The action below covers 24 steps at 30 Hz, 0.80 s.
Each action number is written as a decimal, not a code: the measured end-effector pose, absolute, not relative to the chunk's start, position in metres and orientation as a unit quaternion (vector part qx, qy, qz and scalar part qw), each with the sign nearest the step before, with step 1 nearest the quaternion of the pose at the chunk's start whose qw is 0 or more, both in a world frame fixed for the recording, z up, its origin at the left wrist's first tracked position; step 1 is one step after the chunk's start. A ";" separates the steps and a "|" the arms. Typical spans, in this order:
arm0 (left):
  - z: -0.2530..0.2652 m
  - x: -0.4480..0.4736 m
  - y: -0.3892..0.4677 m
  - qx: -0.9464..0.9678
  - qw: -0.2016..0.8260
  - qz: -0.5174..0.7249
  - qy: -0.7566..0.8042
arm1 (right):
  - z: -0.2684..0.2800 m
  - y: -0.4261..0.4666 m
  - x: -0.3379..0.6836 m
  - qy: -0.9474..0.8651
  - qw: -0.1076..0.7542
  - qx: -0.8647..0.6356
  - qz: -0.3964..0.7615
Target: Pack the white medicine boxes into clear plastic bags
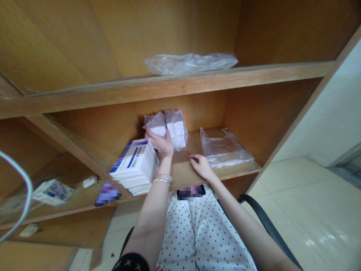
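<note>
My left hand (161,143) reaches into the middle shelf, its fingers and thumb closed around a clear plastic bag of white boxes (157,127). Against its right side stands a second clear bag of white boxes (177,132). Just left of my left wrist is a stack of white and blue printed boxes (137,163). My right hand (200,166) rests at the shelf's front with fingers loosely bent and apart from the thumb, holding nothing. To its right lies a flat clear plastic carrier bag (225,148).
Crumpled clear plastic (191,63) lies on the upper shelf board (180,87). In the left compartment are a white and blue box (53,192) and a blue packet (107,194). A white cable (26,188) hangs at far left. A phone (191,192) lies on my lap.
</note>
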<state>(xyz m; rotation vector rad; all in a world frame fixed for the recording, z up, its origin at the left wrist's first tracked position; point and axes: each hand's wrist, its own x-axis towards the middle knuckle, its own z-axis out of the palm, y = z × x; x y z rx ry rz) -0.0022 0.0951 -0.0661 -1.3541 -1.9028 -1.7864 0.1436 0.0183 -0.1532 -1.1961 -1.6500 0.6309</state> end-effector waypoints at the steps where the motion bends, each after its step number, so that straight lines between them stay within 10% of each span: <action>1: -0.066 0.001 0.091 -0.457 0.110 -0.607 -0.641 | -0.154 0.018 0.144 -0.675 0.486 -0.491 0.260; 24: -0.062 -0.009 0.096 -0.460 0.048 -0.668 -0.583 | -0.156 0.019 0.146 -0.676 0.500 -0.469 0.270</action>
